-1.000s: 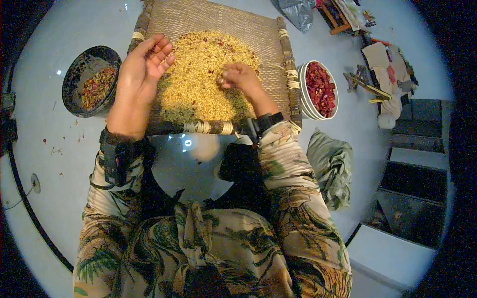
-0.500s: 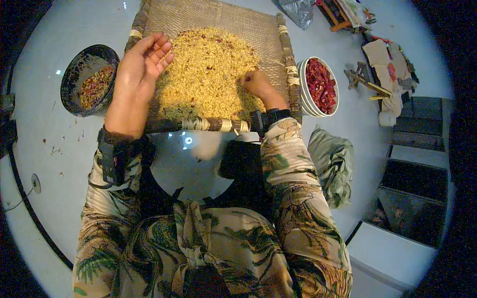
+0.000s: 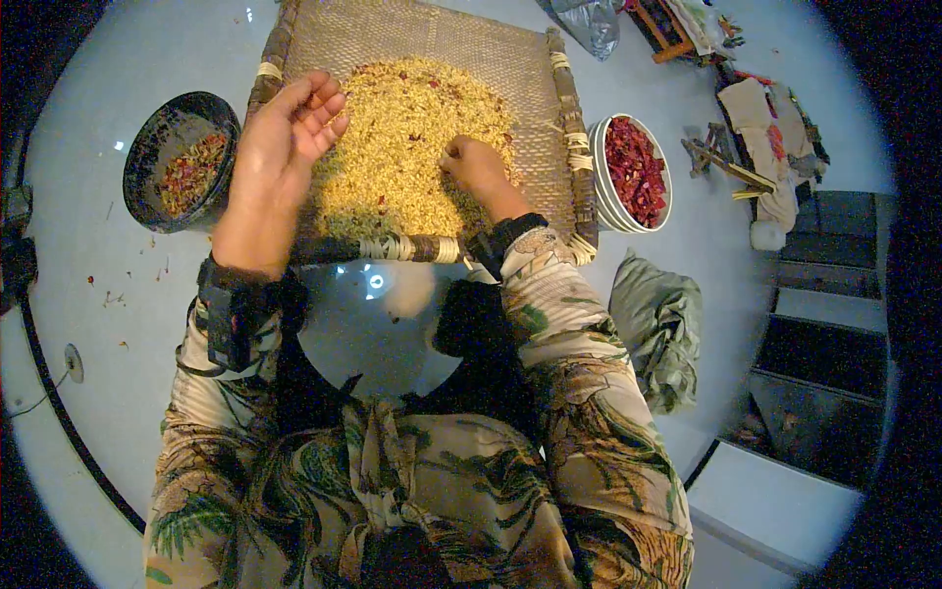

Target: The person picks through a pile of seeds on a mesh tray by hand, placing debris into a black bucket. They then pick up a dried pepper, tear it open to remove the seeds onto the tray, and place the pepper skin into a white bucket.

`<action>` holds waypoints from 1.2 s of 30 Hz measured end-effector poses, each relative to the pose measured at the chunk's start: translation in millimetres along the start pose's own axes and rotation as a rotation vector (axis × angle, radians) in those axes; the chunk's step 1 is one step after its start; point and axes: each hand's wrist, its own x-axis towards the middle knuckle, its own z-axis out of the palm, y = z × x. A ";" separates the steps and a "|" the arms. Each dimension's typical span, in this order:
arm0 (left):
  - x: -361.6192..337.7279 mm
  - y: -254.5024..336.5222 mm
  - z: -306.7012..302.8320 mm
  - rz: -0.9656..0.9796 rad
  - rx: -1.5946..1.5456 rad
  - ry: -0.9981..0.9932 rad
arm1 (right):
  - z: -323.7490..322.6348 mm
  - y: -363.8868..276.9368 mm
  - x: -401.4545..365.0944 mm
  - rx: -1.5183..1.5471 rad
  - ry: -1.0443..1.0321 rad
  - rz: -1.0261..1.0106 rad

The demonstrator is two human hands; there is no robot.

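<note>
A spread of small yellow seeds (image 3: 407,147), flecked with red bits, lies on a woven mesh tray (image 3: 442,34) with a wooden frame. Over the tray's left side I hold my left hand (image 3: 285,147), palm turned inward, fingers loosely curled and apart, with nothing visible in it. My right hand (image 3: 478,169) is low over the right part of the seeds, its fingers pressed together in a pinch. Whatever those fingertips hold, if anything, is too small to make out.
Left of the tray stands a black bowl (image 3: 147,118) with reddish and yellowish scraps. To the right, stacked white buckets (image 3: 601,191) contain dried red pepper pieces (image 3: 636,172). A crumpled green sack (image 3: 657,334) lies nearer me. Stray bits (image 3: 123,294) dot the floor at left.
My right hand has shifted left across the seeds, still pinched. My left hand has moved only slightly, down and to the right.
</note>
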 end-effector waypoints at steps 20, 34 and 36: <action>-11.6 -10.9 7.7 -0.069 0.078 -0.096 | -49.4 -17.7 -5.7 1.159 -0.337 0.222; -8.3 -48.5 13.7 -0.046 0.620 -0.176 | -60.6 -43.1 -17.1 1.180 -0.279 0.015; -7.4 -55.5 12.0 -0.039 0.728 -0.203 | -63.1 -51.3 -23.0 1.192 -0.270 -0.006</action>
